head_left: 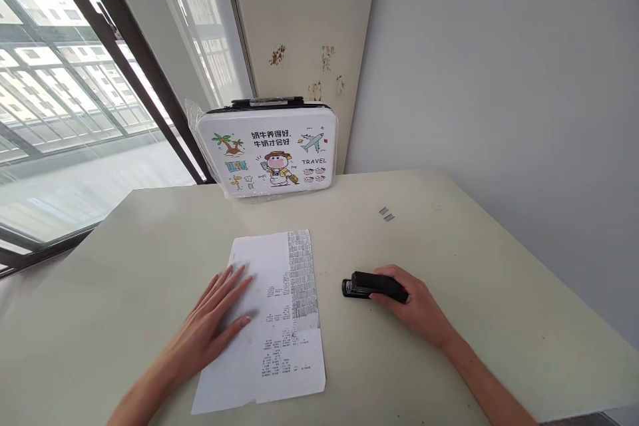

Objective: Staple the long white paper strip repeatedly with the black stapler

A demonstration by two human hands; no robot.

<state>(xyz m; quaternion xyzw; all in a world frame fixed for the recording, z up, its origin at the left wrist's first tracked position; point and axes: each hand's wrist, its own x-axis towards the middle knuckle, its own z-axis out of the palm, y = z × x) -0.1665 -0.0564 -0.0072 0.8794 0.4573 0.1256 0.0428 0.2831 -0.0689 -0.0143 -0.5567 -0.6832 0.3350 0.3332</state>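
My left hand (214,316) lies flat with fingers spread on the left side of a printed sheet of paper (269,373). Rows of dense dark marks run down the sheet's upper right edge, and small printed text sits below and beside them. To the right of the paper, my right hand (417,306) is closed around a black stapler (382,284). The stapler's front end points left toward the sheet, apart from it, with its jaw a little open. Two short strips of staples (386,214) lie on the table beyond the stapler.
A white case (294,176) with cartoon travel pictures and a black handle stands at the table's back edge, partly wrapped in clear plastic. The pale table (449,239) meets a grey wall (499,80) on the right. A dark-framed window (144,73) is at the left.
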